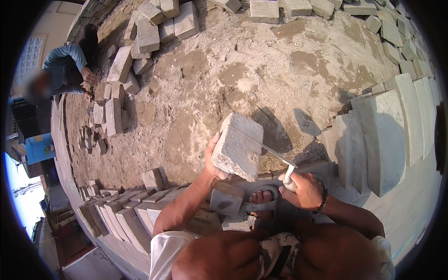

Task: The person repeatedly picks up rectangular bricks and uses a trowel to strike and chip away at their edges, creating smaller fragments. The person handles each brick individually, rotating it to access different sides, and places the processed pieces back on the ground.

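Note:
My left hand (214, 157) grips a rough grey concrete paving block (238, 148) by its left side, holding it up tilted above the ground. The block's lower edge is jagged. In my right hand (303, 190) is the pale, worn handle of a trowel (275, 153). Its thin metal blade, seen nearly edge-on, lies across the upper part of the block. A dark band circles my right wrist. Below the held block, another block (227, 198) rests beside my sandalled foot (262, 198).
Bare sandy ground (186, 107) spreads ahead. Loose blocks (148, 35) are heaped at the far left, with more rubble at the far right. Stacked slabs (380, 140) stand on my right, and rows of blocks (126, 219) on my left. Another person (67, 60) bends over blocks at the left.

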A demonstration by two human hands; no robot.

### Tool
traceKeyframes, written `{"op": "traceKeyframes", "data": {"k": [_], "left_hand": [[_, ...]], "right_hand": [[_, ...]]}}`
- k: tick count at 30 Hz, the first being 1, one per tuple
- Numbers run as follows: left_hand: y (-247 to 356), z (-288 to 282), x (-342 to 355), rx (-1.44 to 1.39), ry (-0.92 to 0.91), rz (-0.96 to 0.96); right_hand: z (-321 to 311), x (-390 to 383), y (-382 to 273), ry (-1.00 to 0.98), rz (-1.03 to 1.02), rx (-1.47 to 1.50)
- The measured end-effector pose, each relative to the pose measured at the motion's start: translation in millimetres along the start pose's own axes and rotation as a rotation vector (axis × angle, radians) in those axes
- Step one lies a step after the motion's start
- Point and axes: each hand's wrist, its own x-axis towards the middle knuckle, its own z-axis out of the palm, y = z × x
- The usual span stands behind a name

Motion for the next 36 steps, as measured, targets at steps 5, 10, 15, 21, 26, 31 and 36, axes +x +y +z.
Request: {"op": "traceKeyframes", "data": {"k": [5,10,15,21,26,31,36], "left_hand": [[9,-1,2,0.009,0.082,0.051],[7,-3,3,-0.022,0.037,0.068],[5,11,2,0.037,0.095,0.057],[17,37,-28,0.199,0.172,0.086],[31,66,-51,1.022,0.246,0.401],[45,73,-93,1.169,0.341,0.564],[42,72,-128,1.322,0.490,0.545]], "right_hand": [[28,3,16,-0.162,0.056,-0.198],[-3,41,40,-0.002,0.266,-0.173],[-1,13,1,-0.174,0.005,-0.103],[15,32,71,-0.019,0.420,-0.146],[-1,12,62,0.096,0.455,0.060],[20,24,53,-0.076,0.311,0.211],[21,18,51,-0.126,0.226,0.201]]}}
